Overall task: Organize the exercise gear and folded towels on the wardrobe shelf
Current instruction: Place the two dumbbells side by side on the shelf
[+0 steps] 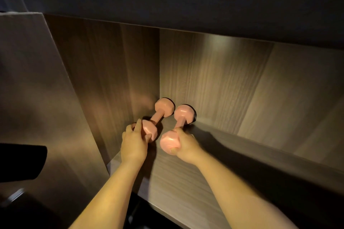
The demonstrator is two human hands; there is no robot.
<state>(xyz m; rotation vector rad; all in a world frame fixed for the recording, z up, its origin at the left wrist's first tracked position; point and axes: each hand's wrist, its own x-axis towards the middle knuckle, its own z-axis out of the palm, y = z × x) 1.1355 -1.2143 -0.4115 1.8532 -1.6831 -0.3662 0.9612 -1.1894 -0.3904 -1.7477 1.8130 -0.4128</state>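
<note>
Two pink dumbbells with faceted heads and short handles lie side by side in the rear left corner of a wood-grain wardrobe shelf (186, 182), their far heads close against the back panel (214, 80). The left hand (133, 143) wraps its fingers and thumb round the near head of the left dumbbell (159, 115), beside the side wall (111, 80). The right hand (186, 147) grips the near head of the right dumbbell (179, 123). The shelf compartment holds only these two weights in view.
</note>
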